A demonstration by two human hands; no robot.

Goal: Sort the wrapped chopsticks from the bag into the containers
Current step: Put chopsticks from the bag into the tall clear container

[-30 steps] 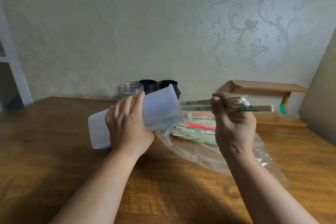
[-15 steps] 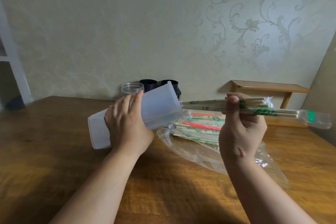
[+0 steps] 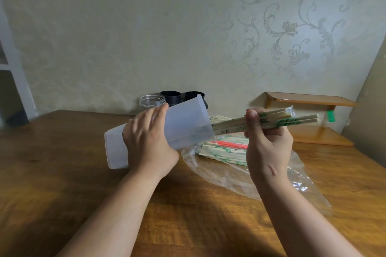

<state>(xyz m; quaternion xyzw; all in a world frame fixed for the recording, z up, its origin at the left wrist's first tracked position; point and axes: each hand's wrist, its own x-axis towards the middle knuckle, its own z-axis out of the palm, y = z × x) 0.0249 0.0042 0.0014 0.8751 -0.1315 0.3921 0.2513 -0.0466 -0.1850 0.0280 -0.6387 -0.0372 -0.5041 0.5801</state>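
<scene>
Held chopsticks: a small bundle of pale wooden chopsticks in clear wrappers with green print [image 3: 277,120], held in the air nearly level, its left tips at the mouth of the container.
Right hand: the right hand [image 3: 268,144] grips the bundle near its middle, fingers curled round it and thumb pressed on top.
Container: a tall translucent white plastic container [image 3: 188,123], tipped on its side with the open mouth facing right and its base low near the wooden table [image 3: 62,173]. No chopsticks show through its wall.
Left hand: the left hand [image 3: 148,142] clasps the container's middle, fingers spread over the top.
Bag: a crumpled clear plastic bag [image 3: 229,177] lies on the table beneath both hands, with a stack of wrapped chopsticks, green-printed and red [image 3: 225,148], inside.
Other containers: a clear round jar [image 3: 152,101] and two black cylinders [image 3: 170,97] stand by the wall behind.
Progress: early, by my judgement. This bundle is not yet in, and most of the stack waits in the bag.
</scene>
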